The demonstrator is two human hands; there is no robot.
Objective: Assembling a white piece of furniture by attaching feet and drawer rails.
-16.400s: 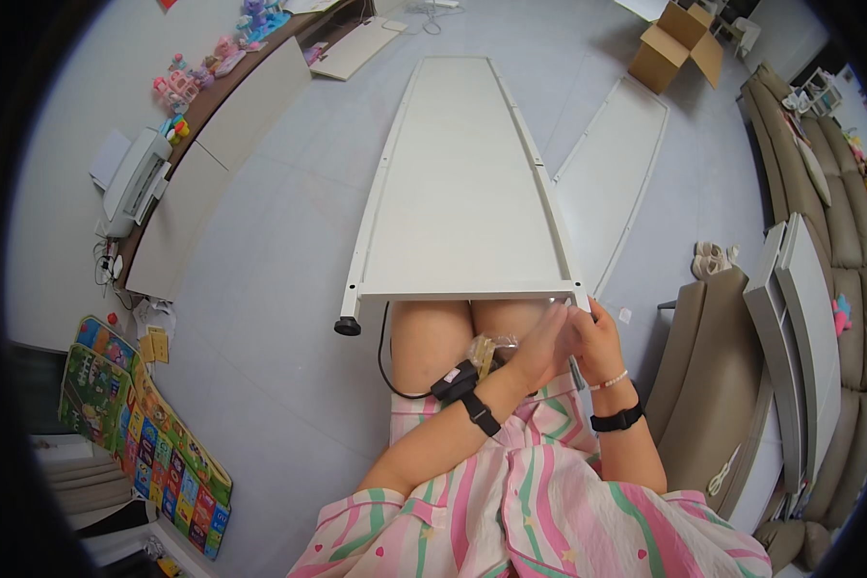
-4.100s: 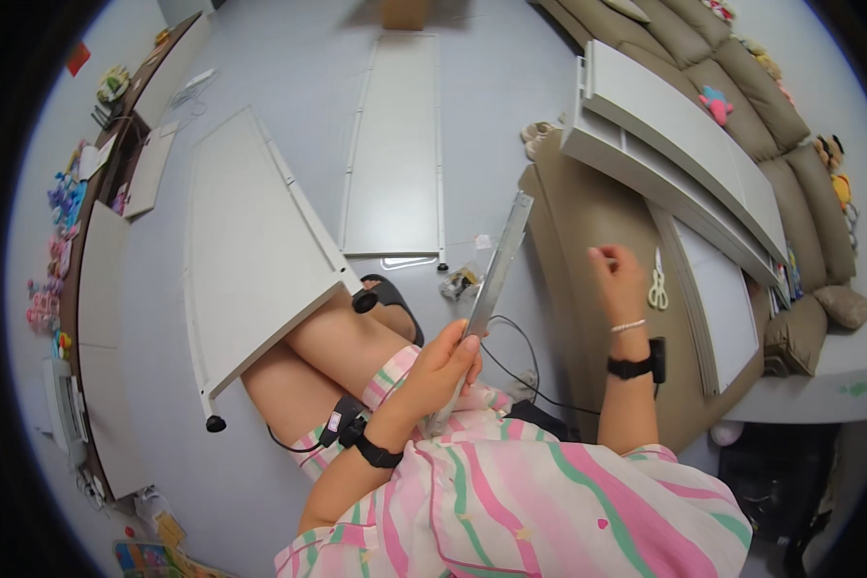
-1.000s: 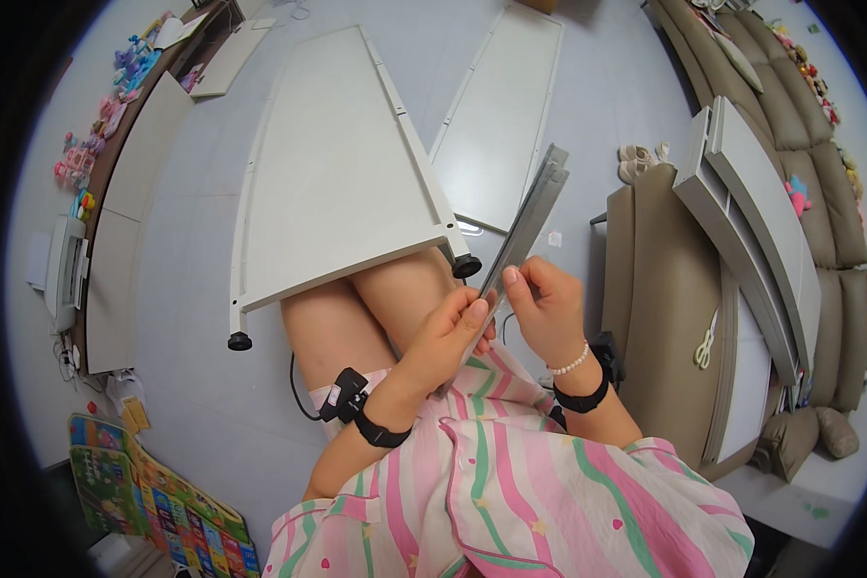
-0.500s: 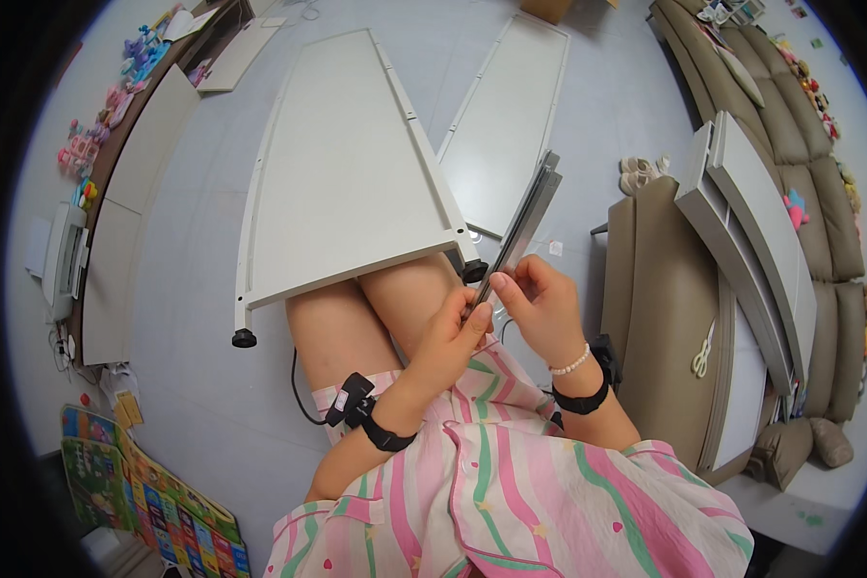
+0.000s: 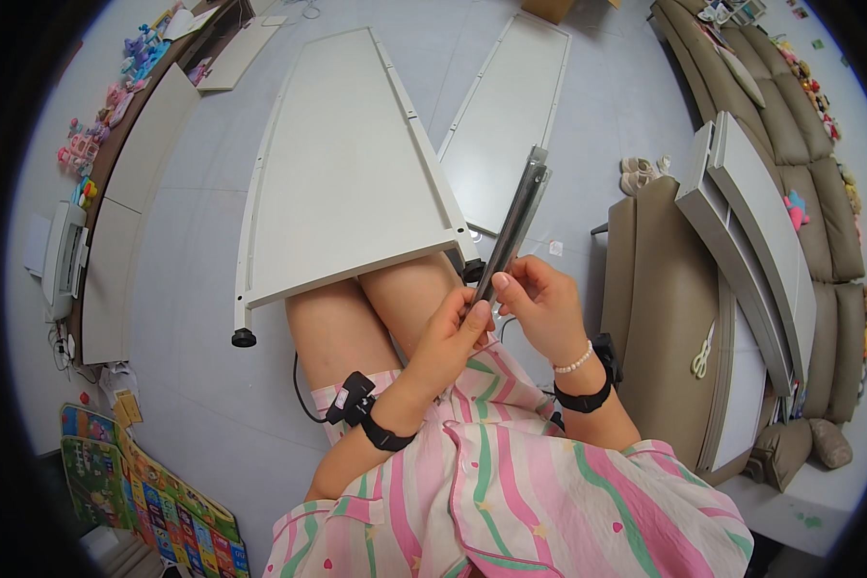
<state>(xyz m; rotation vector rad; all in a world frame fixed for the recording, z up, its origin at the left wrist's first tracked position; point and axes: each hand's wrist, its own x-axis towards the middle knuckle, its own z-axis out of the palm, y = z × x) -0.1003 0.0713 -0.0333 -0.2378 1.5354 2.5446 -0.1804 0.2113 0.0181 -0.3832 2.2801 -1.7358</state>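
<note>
A narrow grey metal drawer slide (image 5: 518, 217) points up and away from me, its far end leaning right. My left hand (image 5: 450, 334) is closed round its near end. My right hand (image 5: 541, 297) sits against the slide's right side, thumb and fingers bent round its edge just above the left hand. The fingers cover the slide's lower part. Ahead, a large white framed panel (image 5: 347, 164) with black feet at its near corners rests its near edge over my thighs.
A second white panel (image 5: 506, 116) lies on the floor beyond. At right, a brown sofa (image 5: 650, 318) carries stacked light panels (image 5: 756, 231) and white-handled scissors (image 5: 703, 352). Shoes (image 5: 643, 175) stand by the sofa. A low cabinet (image 5: 130, 222) and a colourful folded mat (image 5: 149, 486) are at left.
The drawer slide has turned about its length, and its far end has swung slightly left, showing more of its shiny channel. Both hands have kept nearly the same place.
</note>
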